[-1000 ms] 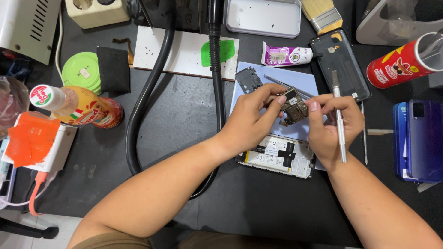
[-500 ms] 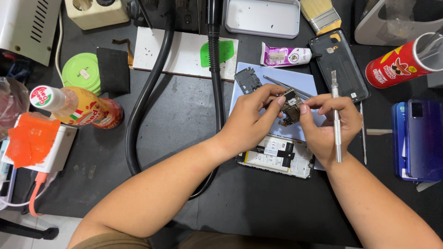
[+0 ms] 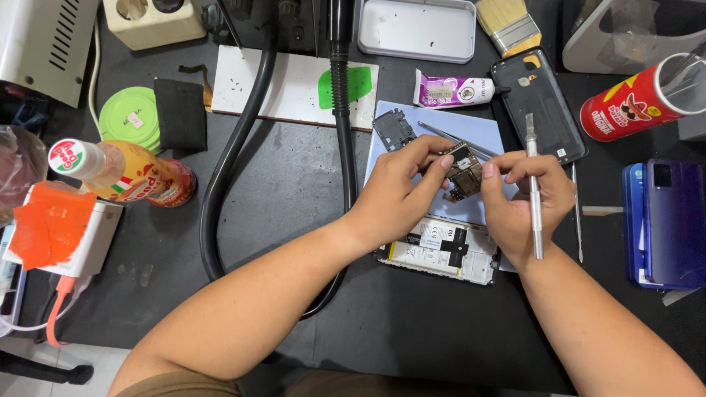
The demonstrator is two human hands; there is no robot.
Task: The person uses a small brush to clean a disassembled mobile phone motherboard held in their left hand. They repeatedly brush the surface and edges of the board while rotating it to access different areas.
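Both hands up over the blue mat (image 3: 485, 131), working one small circuit board (image 3: 465, 171). Left hand (image 3: 401, 192) grasps the board's left edge, thumb and fingers (image 3: 444, 162) pinched on it. Right hand (image 3: 521, 206) touches the board's right edge with thumb and forefinger, and the same hand keeps a thin metal tool (image 3: 534, 192) clamped against the palm, shaft running up past the knuckles. Board is held off the table, between the two sets of fingers, slightly tilted.

Just below the fingers: opened phone (image 3: 441, 250) lying flat, battery showing, partly under both wrists. Just above the left fingers: small black frame part (image 3: 393, 129) and tweezers (image 3: 448, 136) on the mat. Above the right fingers: black phone back cover (image 3: 537, 99). Further up: purple tube (image 3: 452, 92), white tin lid (image 3: 415, 28), brush (image 3: 507, 23). Right of the right hand: red can (image 3: 636, 103), blue phone (image 3: 673, 220). Well left of the left hand: black hose (image 3: 235, 154), orange bottle (image 3: 125, 175), green round lid (image 3: 131, 117). Black table (image 3: 294, 191) under everything.
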